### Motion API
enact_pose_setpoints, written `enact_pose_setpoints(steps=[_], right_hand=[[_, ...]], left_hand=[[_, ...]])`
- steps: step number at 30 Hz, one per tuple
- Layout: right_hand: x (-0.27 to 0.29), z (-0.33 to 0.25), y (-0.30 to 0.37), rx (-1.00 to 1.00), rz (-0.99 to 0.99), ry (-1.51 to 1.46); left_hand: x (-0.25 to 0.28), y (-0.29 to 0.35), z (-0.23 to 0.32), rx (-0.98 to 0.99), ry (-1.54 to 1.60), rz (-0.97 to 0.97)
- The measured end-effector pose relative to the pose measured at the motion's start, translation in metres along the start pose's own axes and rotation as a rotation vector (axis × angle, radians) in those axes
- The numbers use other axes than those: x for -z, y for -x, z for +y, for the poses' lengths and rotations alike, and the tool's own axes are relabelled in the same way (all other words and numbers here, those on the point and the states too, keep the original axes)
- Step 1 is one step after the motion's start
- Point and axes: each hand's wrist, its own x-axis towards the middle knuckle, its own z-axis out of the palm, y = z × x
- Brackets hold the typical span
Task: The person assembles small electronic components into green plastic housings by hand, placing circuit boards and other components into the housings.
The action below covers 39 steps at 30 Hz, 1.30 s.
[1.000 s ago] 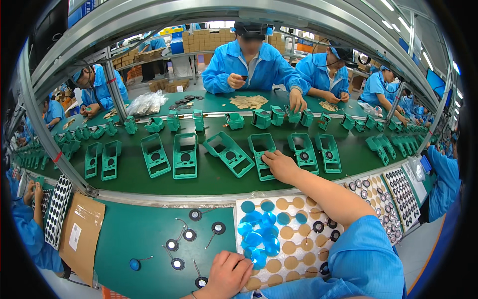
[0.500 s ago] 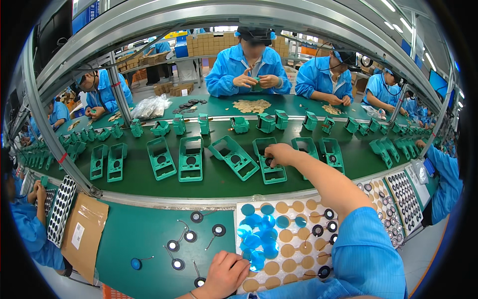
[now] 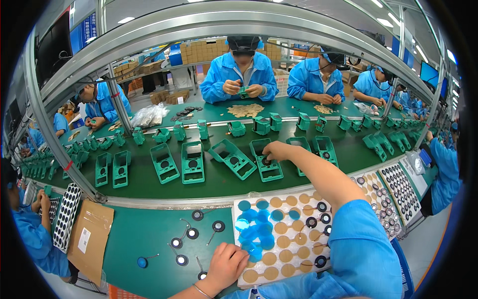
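My right hand (image 3: pixel 275 151) reaches over the green conveyor, fingers closed on a small round black speaker (image 3: pixel 266 162) inside a green plastic housing (image 3: pixel 270 175). Its fingertips hide part of the speaker. My left hand (image 3: pixel 226 266) rests on the table by the left edge of a white sheet (image 3: pixel 255 284), fingers loosely bent and apparently empty. Translucent blue discs (image 3: pixel 264 229) lie on that sheet near its fingertips, among tan round adhesive pads (image 3: pixel 286 255). Loose wired speakers (image 3: pixel 218 226) are scattered left of the sheet; one has a blue face (image 3: pixel 142 262).
More green housings (image 3: pixel 193 164) lie along the conveyor (image 3: pixel 134 192), with smaller green parts (image 3: pixel 236 128) behind. Co-workers in blue sit opposite and at both sides. A cardboard piece (image 3: pixel 92 234) lies at left, and speaker trays (image 3: pixel 401 184) at right. A metal frame (image 3: pixel 239 22) spans overhead.
The view has shifted slightly. My right hand stays at the same housing, its fingers still on the speaker. My left hand remains beside the sheet's edge.
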Motion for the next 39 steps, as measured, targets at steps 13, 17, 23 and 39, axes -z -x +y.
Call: enact_pose_setpoints(steps=[13,17,23,39], right_hand=[[-0.057,0.006,0.037,0.176,0.361,0.723],[-0.064,0.007,0.037,0.216,0.449,0.88],[-0.066,0.002,0.043,0.058,0.421,0.824],[-0.055,-0.022,0.071,0.094,0.43,0.473]], left_hand=[[0.007,0.001,0.0,0.005,0.027,0.07],[0.015,-0.006,-0.007,0.069,-0.065,0.216],[0.016,-0.007,-0.032,0.218,-0.164,0.444],[0.0,0.005,-0.051,0.392,-0.602,0.127]])
